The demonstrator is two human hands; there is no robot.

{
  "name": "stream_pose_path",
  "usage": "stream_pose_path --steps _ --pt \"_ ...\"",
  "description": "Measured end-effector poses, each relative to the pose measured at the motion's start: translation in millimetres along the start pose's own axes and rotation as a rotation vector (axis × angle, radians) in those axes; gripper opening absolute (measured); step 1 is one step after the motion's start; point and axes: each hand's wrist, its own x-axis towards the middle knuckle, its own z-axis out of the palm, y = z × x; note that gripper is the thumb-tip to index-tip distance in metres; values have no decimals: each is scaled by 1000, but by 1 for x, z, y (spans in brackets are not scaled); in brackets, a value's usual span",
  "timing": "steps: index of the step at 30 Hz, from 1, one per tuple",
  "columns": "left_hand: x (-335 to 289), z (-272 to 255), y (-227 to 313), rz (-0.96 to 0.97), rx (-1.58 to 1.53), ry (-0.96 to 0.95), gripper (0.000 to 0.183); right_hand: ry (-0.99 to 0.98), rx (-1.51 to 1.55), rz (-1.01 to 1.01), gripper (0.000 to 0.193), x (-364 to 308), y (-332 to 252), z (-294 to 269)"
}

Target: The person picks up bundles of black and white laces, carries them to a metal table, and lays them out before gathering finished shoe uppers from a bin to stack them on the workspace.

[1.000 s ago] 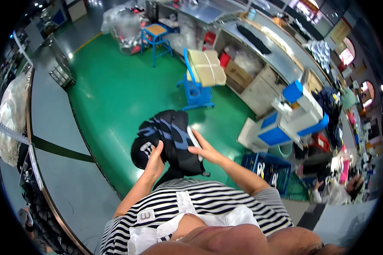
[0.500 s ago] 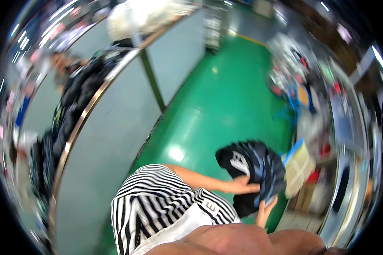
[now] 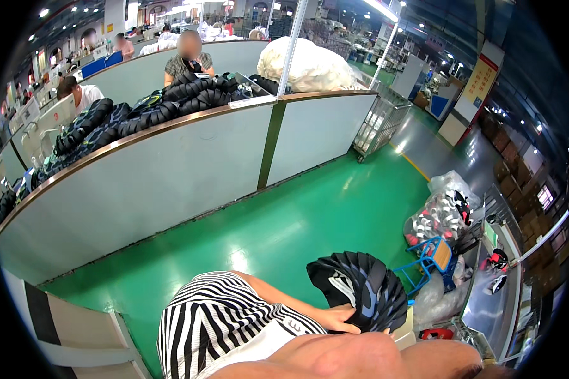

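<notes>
Read clock positions from the centre of the head view. The stack of black pieces [image 3: 385,287] is at 5 o'clock, held above the green floor [image 3: 253,230] and close to the body. The left hand [image 3: 340,318] pinches the stack's edge at the stack's own 7 o'clock. The right hand cannot be made out; its state cannot be told. The edge grip presumably keeps the layers together while leaving the outer ends free.

At 10 o'clock, dark bundles [image 3: 145,117] lie behind the grey partition [image 3: 158,170]; its raised rim probably retains them. The blue stool [image 3: 437,254] stands at 4 o'clock, beyond the stack. The wheeled cage [image 3: 380,123] is at 2 o'clock, just beside the partition's end, likely to leave the aisle passable.

Stack appearance: black, apparently soft, overlapping layers, fanned into ridges along the outer edge; curved blue-grey patches on the upper surface; white marking at its 9 o'clock.
</notes>
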Motion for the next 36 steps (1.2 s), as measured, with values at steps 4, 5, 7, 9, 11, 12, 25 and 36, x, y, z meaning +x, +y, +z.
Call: stream_pose_path --steps 4,5,7,9,11,12,25,36 --pt "10 25 14 -99 51 -96 82 -33 -21 13 84 1 -12 -36" --pt "14 33 24 -145 51 -118 81 -16 -28 25 84 5 -9 -53" --pt "19 50 11 -163 59 -72 81 20 -112 56 87 14 0 -75" --pt "23 63 8 -116 3 -11 81 4 -151 66 87 21 2 -94" --pt "35 83 -1 -76 30 62 79 -47 -218 68 83 31 -1 -120" --pt "39 79 28 -77 3 48 79 -66 -307 43 82 36 -7 -132" --pt "192 219 -30 293 84 105 65 -24 -318 -62 74 82 -122 -227" --pt "295 324 -19 217 99 -137 59 132 -90 105 66 98 -174 -338"
